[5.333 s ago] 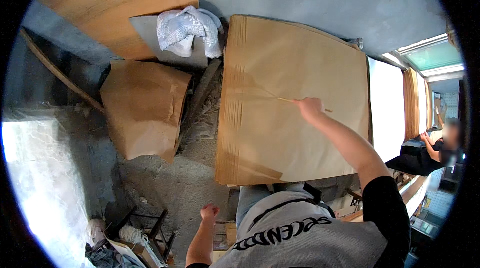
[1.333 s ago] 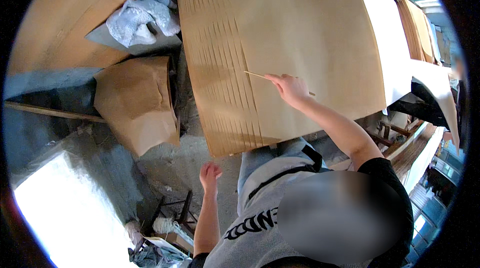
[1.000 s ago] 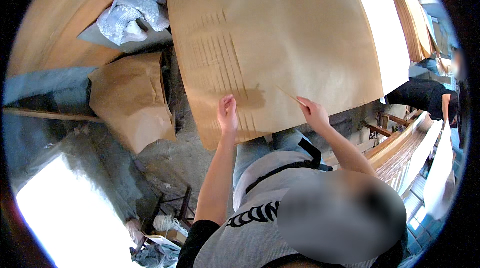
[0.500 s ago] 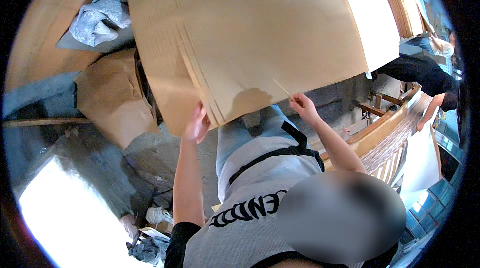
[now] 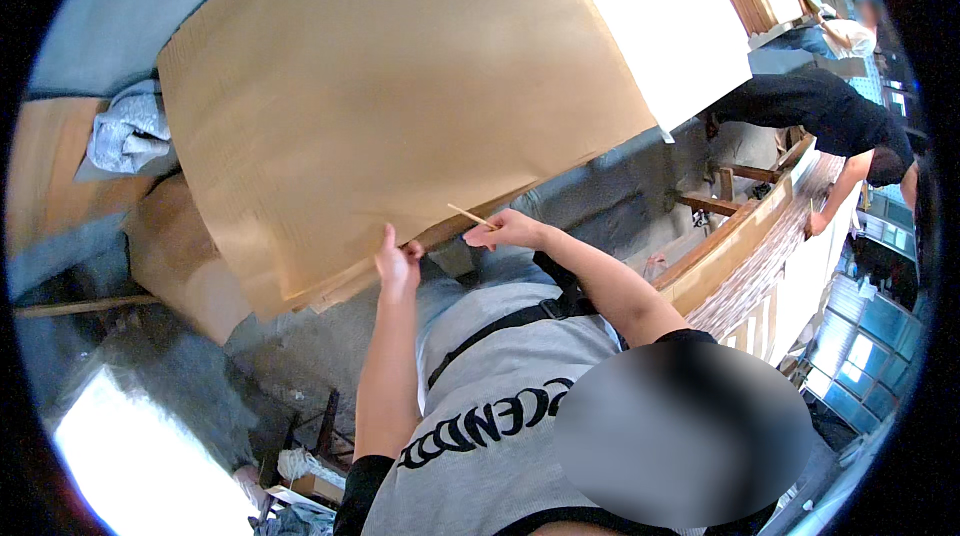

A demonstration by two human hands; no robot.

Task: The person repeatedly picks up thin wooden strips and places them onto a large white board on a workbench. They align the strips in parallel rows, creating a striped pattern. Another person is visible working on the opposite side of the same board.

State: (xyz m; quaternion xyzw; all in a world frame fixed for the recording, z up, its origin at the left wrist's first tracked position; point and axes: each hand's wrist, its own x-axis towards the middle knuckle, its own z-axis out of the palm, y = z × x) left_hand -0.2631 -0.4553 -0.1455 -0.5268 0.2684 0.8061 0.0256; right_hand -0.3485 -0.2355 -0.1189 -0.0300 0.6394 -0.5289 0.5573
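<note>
A large stack of brown paper sheets (image 5: pixel 400 86) lies in front of me, its near edge just beyond my waist. My left hand (image 5: pixel 398 264) is at that near edge, thumb up over the paper and fingers curled at the rim, gripping it. Closed in my right hand (image 5: pixel 515 232) is a thin pale wooden stick (image 5: pixel 470 216). Its tip points left over the paper edge, a short way from my left hand.
White sheets (image 5: pixel 650 26) adjoin the brown stack on the right. A bundled pale cloth (image 5: pixel 130 131) lies at far left, above a loose brown sheet (image 5: pixel 185 256). A co-worker in black (image 5: pixel 820 111) bends over a long wooden-edged bench (image 5: pixel 740 256) at right.
My right hand has moved left with the stick, close to my left hand. The folded strips on the brown paper's left side no longer show. The view has shifted, with the paper farther left.
</note>
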